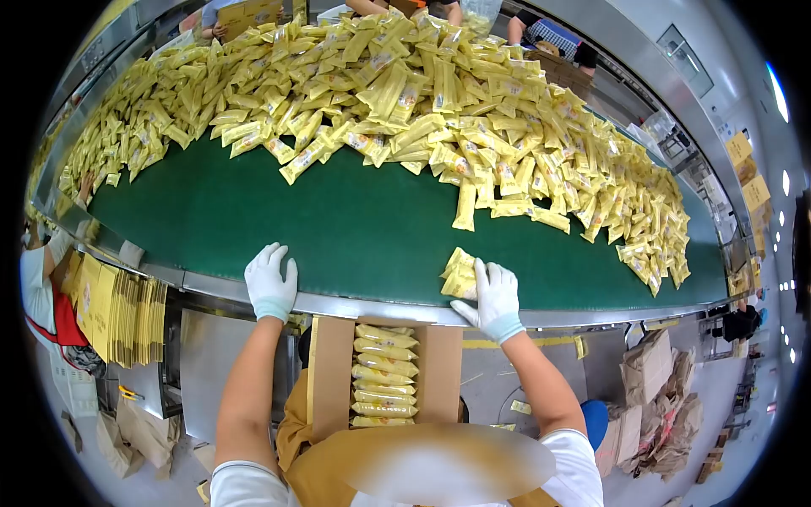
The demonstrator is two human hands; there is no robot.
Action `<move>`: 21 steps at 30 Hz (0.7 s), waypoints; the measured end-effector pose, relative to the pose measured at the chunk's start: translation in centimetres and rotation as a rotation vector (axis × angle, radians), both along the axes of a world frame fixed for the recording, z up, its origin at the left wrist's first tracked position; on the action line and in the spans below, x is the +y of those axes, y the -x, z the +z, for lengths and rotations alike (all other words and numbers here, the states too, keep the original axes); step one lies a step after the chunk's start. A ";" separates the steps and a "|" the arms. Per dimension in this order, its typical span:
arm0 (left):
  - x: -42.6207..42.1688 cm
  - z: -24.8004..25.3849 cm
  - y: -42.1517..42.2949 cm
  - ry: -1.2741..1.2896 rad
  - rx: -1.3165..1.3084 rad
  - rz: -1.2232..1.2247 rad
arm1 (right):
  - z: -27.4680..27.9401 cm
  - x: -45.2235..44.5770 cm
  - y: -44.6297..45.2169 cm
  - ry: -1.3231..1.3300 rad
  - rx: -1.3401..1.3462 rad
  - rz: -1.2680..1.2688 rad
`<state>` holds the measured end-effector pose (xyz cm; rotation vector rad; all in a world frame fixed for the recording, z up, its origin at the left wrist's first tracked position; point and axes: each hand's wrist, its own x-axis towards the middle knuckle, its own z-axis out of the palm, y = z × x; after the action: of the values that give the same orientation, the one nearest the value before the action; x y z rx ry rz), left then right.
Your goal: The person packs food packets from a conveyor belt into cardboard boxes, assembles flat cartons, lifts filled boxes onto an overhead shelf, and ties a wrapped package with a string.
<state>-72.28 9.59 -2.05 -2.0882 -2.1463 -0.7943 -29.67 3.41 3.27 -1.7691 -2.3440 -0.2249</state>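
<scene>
My left hand (271, 282), in a white glove, lies at the near edge of the green conveyor belt (363, 228) with its fingers apart and nothing in them. Farther right, my right hand (494, 299), gloved too, has its fingers and thumb around a few yellow sachet-like packets (459, 273) on the belt. Between my forearms stands an open cardboard box (332, 372) with its side flaps spread. Inside it, several yellow packets lie stacked in a row. A long heap of the same packets (397, 93) covers the far part of the belt.
A metal rail (363, 311) runs along the belt's near edge. Flattened yellow cartons (114, 313) stand at the left beside a person's arm. Crumpled brown paper sacks (655, 406) lie on the floor at the right. Other people (553, 38) work across the belt.
</scene>
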 end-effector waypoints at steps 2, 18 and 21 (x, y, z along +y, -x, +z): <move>-0.1 0.3 -0.1 0.010 -0.018 0.001 | -2.0 -0.2 -1.1 -0.023 -0.071 -0.004; 0.1 0.5 0.3 -0.001 -0.028 -0.029 | 0.3 18.9 -15.1 0.479 -0.061 -0.173; 0.0 0.4 0.6 -0.020 -0.021 -0.043 | 0.5 20.7 -15.3 0.624 0.031 -0.186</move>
<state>-72.87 9.62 -1.62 -2.1324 -2.1012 -0.8426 -14.37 24.11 3.75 -2.2260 -2.3853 0.5683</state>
